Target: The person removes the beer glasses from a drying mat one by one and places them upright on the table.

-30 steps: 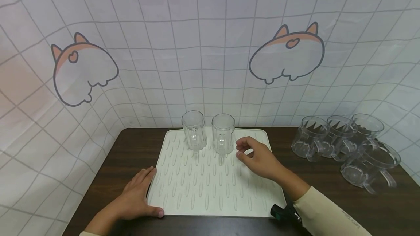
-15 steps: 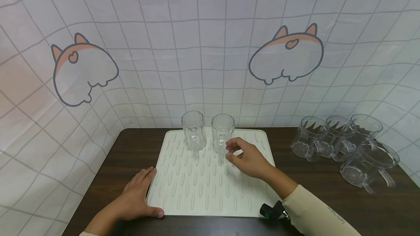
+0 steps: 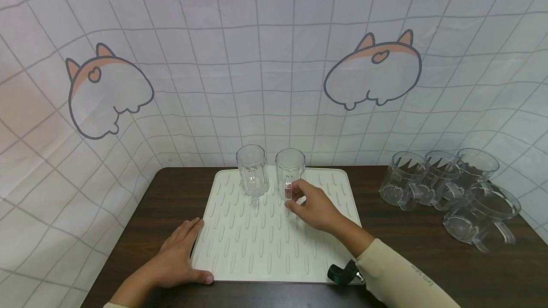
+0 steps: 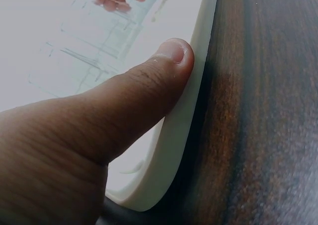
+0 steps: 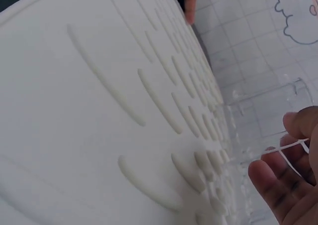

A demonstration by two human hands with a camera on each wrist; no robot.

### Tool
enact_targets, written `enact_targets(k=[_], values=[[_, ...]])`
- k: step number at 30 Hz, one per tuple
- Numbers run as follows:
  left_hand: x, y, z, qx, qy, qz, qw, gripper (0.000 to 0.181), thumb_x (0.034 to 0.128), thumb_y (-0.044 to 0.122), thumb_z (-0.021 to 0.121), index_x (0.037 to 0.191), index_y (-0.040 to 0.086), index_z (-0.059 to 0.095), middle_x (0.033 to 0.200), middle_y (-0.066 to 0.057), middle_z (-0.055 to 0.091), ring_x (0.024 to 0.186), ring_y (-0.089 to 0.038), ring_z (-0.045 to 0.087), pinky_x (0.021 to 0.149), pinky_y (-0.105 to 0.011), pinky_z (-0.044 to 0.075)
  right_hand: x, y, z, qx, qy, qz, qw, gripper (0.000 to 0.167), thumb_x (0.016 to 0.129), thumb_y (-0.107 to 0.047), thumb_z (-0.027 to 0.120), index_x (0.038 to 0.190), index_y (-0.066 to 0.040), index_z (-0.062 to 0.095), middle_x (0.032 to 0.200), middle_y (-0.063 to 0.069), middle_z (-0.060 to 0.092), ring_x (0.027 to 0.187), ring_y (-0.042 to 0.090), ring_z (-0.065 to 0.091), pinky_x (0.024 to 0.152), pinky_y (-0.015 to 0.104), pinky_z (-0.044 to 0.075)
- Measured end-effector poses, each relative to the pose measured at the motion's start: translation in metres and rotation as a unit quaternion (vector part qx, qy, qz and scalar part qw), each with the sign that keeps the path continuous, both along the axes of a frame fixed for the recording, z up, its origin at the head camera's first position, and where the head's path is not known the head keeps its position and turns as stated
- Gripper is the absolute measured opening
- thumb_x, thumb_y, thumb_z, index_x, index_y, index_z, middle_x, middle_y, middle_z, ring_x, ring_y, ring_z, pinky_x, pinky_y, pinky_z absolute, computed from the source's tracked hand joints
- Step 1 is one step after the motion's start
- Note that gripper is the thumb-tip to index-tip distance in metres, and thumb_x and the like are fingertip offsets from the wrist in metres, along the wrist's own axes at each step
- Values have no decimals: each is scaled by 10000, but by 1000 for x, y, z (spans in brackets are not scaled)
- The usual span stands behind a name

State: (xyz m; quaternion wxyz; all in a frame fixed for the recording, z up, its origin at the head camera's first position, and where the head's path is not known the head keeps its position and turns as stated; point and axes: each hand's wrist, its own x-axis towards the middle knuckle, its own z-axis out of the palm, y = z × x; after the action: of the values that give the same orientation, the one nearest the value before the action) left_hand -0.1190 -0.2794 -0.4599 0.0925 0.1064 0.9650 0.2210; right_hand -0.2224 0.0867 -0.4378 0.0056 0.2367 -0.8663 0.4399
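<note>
My right hand (image 3: 314, 207) is at the handle of the right-hand clear glass mug (image 3: 290, 168), its fingers bent. In the right wrist view the thumb and fingers of this hand (image 5: 293, 170) lie on either side of the handle with a gap between them. A second clear mug (image 3: 251, 168) stands upright just to the left. Both mugs are on a white ridged mat (image 3: 257, 251). My left hand (image 3: 177, 258) rests spread at the mat's left edge; in the left wrist view its thumb (image 4: 144, 91) lies across the corner rim.
Several clear mugs (image 3: 481, 208) stand close together on the dark wooden table (image 3: 398, 246) at the right. A white gridded curtain (image 3: 274, 61) with cartoon animals hangs behind the table. A small black device (image 3: 342, 274) is by my right wrist.
My right hand has moved left across the mat from beside the right-hand mug to its handle. The mugs and my left hand have stayed in place.
</note>
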Motion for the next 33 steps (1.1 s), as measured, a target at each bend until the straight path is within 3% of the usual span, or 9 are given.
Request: enact_targets(k=[6,13,20,33], values=[[0,0,1,-1,77,-53,10000,1409,559,786,838,1587,4,277,1626,-236,265,1470,-528,200,1067,-769,219,-2,-5,-3,-52,-12,-302,9995,204,926,-100,769,1050,-152,615,935,-99,646,897,85,628,794,358,521],[0,0,0,6,95,-39,9999,1412,555,797,828,1586,3,282,1625,-235,267,1470,-527,201,1064,-772,219,-2,-4,-5,-61,129,-406,9991,190,934,-112,764,1017,-176,605,925,-114,654,902,88,642,771,360,496],[0,-1,0,43,68,-15,10000,1413,556,804,823,1591,14,274,1633,-230,253,1475,-524,187,1063,-779,207,2,3,-3,-169,437,-217,9987,196,934,-92,759,1019,-168,600,928,-114,655,898,90,642,741,319,517],[1,-1,-1,10,45,-39,10000,1406,560,790,831,1595,24,267,1634,-222,252,1474,-523,189,1052,-783,216,24,26,9,-40,442,-26,9990,189,943,-125,757,1002,-207,597,920,-154,657,875,62,631,703,287,509]])
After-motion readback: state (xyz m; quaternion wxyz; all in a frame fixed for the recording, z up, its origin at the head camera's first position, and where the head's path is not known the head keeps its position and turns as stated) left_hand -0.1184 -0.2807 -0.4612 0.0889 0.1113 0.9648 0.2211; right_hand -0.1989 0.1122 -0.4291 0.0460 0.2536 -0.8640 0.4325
